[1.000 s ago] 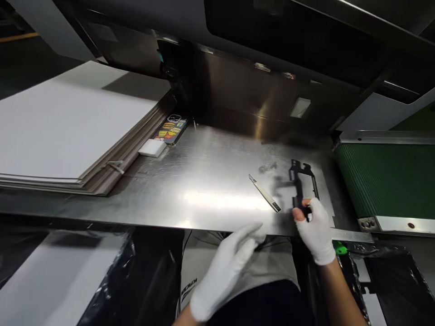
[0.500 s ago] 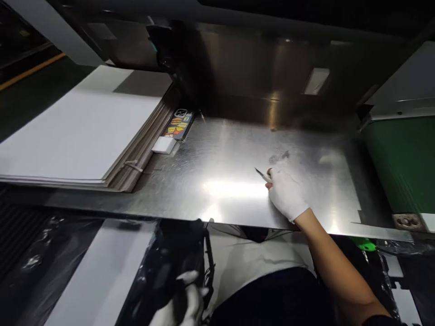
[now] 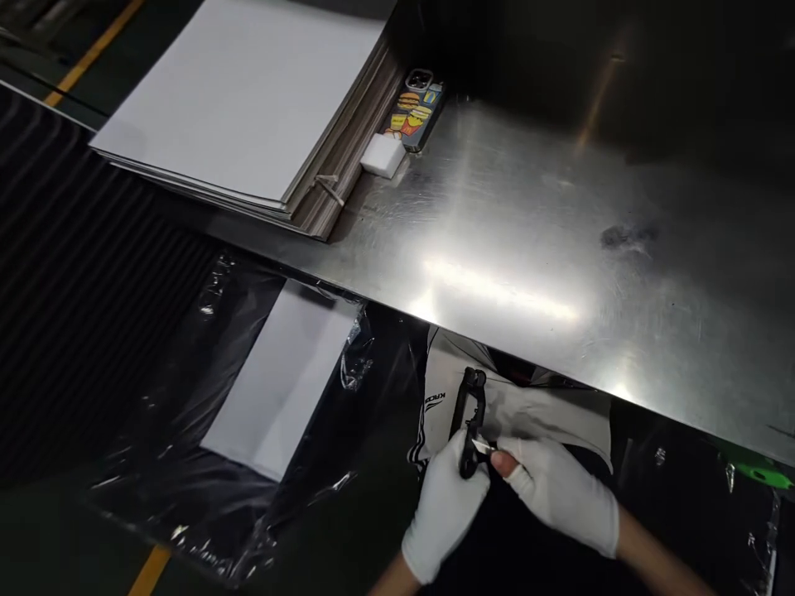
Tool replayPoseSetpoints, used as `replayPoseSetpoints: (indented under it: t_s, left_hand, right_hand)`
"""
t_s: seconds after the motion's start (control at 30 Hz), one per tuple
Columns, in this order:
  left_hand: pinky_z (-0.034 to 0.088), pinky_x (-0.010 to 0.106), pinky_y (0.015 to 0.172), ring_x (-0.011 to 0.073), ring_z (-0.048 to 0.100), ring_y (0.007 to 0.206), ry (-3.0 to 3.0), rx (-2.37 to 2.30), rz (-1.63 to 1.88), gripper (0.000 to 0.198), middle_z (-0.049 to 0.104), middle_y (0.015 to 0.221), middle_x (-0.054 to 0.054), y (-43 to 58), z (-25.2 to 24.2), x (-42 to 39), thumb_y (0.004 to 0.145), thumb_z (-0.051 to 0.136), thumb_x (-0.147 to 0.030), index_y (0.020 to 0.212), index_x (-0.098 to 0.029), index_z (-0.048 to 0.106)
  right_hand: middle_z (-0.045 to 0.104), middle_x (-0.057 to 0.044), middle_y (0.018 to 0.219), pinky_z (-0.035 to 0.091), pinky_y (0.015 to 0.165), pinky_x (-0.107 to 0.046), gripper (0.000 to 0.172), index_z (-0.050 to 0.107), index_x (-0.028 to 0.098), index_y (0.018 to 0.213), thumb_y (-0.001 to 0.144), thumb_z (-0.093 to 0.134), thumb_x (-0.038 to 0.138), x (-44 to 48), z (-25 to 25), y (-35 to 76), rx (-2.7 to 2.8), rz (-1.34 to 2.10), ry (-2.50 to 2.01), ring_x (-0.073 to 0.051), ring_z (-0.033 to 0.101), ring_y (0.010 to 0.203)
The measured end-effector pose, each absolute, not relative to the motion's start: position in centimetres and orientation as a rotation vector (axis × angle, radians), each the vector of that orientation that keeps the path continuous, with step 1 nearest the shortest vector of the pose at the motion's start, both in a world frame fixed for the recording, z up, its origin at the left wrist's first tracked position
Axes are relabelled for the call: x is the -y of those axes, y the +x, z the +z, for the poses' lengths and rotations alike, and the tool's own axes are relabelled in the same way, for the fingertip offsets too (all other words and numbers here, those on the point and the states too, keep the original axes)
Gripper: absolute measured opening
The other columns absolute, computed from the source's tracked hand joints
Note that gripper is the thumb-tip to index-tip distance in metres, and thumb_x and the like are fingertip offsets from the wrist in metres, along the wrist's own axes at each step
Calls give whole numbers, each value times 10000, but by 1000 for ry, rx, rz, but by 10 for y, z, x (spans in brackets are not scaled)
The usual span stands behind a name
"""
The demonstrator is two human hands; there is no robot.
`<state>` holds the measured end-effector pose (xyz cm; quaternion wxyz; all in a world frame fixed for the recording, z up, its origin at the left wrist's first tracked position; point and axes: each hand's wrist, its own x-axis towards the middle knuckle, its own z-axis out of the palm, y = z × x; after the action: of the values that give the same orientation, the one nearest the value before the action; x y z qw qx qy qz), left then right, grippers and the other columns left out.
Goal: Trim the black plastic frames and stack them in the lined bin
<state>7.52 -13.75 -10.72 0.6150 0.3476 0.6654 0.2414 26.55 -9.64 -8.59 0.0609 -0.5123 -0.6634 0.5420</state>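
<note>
In front of my lap, below the table edge, my left hand [image 3: 444, 501] in a white glove is closed on a black plastic frame-like part [image 3: 460, 412] with a long opening. My right hand [image 3: 559, 490], also gloved, with its thumb tip bare, pinches a small knife [image 3: 481, 447]. The short, pale blade points left and lies at the lower end of the black part. Whether the blade touches it I cannot tell. Most of the knife's handle is hidden in my fingers.
A metal table [image 3: 509, 215] spans the view, with a dark smudge at right. On it are a tied stack of large white sheets [image 3: 248, 91], a phone in a food-print case [image 3: 415, 116] and a white block [image 3: 383, 155]. A plastic-wrapped white panel [image 3: 279, 381] is at lower left.
My right hand has left the tabletop with the knife and come down to my left hand. My left hand has risen into view with the black part. The view has turned left and down.
</note>
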Motion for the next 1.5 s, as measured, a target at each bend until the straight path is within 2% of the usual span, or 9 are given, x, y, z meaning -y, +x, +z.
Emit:
replayPoseSetpoints:
  t_s: [0.07, 0.17, 0.3, 0.43, 0.57, 0.83, 1.13, 1.33, 1.5]
  left_hand:
    - [494, 323, 731, 220, 590, 767, 827, -1524, 528, 31, 657, 786, 5, 74, -106, 136, 774, 623, -232, 806, -231, 622]
    - [498, 324, 719, 220, 589, 762, 814, -1496, 518, 32, 665, 790, 9, 73, -105, 133, 787, 631, -260, 794, -231, 620]
    - [498, 324, 712, 213, 574, 746, 789, -1515, 502, 64, 638, 771, 5, 73, -103, 133, 802, 655, -267, 775, -233, 608]
    - [474, 319, 690, 196, 519, 722, 800, -1540, 501, 107, 602, 746, -4, 76, -105, 137, 829, 638, -283, 755, -230, 581]
    - [465, 312, 681, 195, 528, 734, 803, -1521, 518, 113, 610, 756, -1, 79, -108, 140, 844, 637, -296, 772, -226, 585]
    - [454, 299, 675, 181, 486, 699, 755, -1585, 560, 106, 572, 717, -12, 81, -107, 140, 785, 638, -267, 724, -225, 561]
    - [407, 272, 630, 163, 434, 690, 753, -1590, 560, 147, 514, 711, -31, 85, -111, 144, 812, 636, -272, 739, -226, 517]
    - [442, 287, 662, 173, 480, 709, 750, -1578, 544, 71, 570, 743, -21, 83, -109, 144, 807, 623, -254, 778, -214, 572]
    - [432, 289, 661, 178, 480, 725, 755, -1579, 542, 88, 564, 750, -17, 82, -110, 143, 809, 625, -262, 770, -214, 564]
  right_hand:
    - [748, -13, 796, 480, 659, -311, 538, 686, 235, 888, 1160, 317, 517, 102, -94, 245, 2064, 1769, -1569, -191, 693, 699]
    - [801, -35, 903, 488, 714, -336, 482, 731, 236, 966, 1158, 349, 459, 98, -95, 232, 2117, 1816, -1682, -230, 751, 801]
    - [823, -38, 957, 510, 739, -330, 456, 760, 241, 1006, 1158, 368, 417, 97, -91, 230, 2042, 1866, -1737, -230, 770, 834]
    - [820, -37, 930, 512, 742, -327, 448, 764, 238, 966, 1150, 396, 416, 102, -94, 232, 1960, 1920, -1732, -223, 763, 821]
    - [825, -35, 964, 532, 801, -330, 437, 764, 240, 997, 1150, 401, 428, 105, -98, 234, 1851, 1960, -1716, -220, 768, 872]
    - [818, -39, 951, 522, 769, -314, 444, 744, 226, 962, 1156, 394, 419, 107, -99, 227, 1740, 2013, -1770, -212, 762, 847]
    - [794, -51, 891, 503, 741, -325, 444, 740, 209, 926, 1156, 411, 399, 110, -100, 227, 1751, 1950, -1836, -215, 728, 788]
    - [805, -13, 939, 520, 756, -285, 470, 763, 233, 994, 1160, 398, 478, 107, -100, 234, 1697, 2075, -1746, -176, 733, 826]
    - [796, -17, 920, 513, 746, -288, 473, 745, 224, 950, 1163, 391, 455, 104, -100, 232, 1731, 2080, -1747, -181, 725, 815]
